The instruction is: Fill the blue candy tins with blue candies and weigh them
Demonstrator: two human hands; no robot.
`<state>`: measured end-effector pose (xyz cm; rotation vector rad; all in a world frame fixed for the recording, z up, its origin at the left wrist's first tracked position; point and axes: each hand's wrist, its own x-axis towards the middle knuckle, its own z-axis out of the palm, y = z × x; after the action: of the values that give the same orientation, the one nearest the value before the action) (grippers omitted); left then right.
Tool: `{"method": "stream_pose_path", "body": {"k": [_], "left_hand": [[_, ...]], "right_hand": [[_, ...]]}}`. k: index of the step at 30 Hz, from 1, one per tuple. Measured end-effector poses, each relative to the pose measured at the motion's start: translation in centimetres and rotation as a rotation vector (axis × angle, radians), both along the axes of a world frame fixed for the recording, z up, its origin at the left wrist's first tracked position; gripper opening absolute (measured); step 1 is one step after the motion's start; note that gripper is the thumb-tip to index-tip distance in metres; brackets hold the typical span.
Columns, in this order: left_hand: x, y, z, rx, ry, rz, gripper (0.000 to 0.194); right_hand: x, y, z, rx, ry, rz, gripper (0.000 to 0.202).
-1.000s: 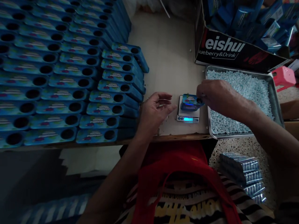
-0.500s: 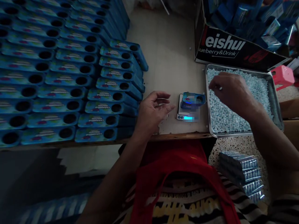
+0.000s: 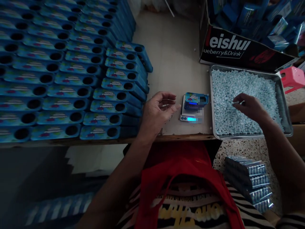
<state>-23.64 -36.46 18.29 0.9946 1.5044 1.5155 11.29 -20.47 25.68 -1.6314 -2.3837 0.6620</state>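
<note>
A blue container (image 3: 190,97) with a round opening rests on a small digital scale (image 3: 184,114) whose display glows. Just left of the scale, my left hand (image 3: 160,111) hovers with its fingers apart and nothing in them. My right hand (image 3: 250,105) is over the metal tray (image 3: 215,127) of small pale blue pellets (image 3: 240,122), its fingertips pinched together. What sits between those fingertips is too small to make out. Part of the container and scale is blurred by pixel blocks.
Rows of blue containers (image 3: 73,103) cover the left side of the table (image 3: 171,54). Behind the tray stands a black carton (image 3: 226,47) full of blue packages. Wrapped packs (image 3: 256,171) are stacked on the floor, and a pink stool (image 3: 294,78) is at the right.
My right hand has moved right and toward me, from the tray's left part to over its middle. My left hand has barely moved. The view has shifted slightly.
</note>
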Motion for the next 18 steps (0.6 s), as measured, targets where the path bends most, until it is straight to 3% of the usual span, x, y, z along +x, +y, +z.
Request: {"method": "stream_pose_path", "body": {"k": [4,8,10,13,18], "left_hand": [[0.0,-0.1,0.0,-0.003,0.01,0.008,0.044],[-0.3,-0.1,-0.3,-0.005,-0.041,0.007,0.044],[-0.5,0.0,-0.5,-0.006,-0.069,0.01,0.044],[-0.5,0.2,-0.6,-0.01,-0.089,0.017,0.042],[-0.4,0.6,-0.4,-0.012,-0.081,-0.03,0.042]], "right_hand": [[-0.4,1.1,-0.3,-0.428,0.526,-0.348,0.014],[-1.2,1.2,-0.4,-0.568,0.783,-0.515,0.012],[-1.6,1.1,0.1,-0.586,0.824,-0.497,0.014],[-2.6,0.7,1.6,-0.604,0.806,-0.366,0.02],[-6.9,-0.7,3.7,-0.615,0.833,-0.136,0.022]]}}
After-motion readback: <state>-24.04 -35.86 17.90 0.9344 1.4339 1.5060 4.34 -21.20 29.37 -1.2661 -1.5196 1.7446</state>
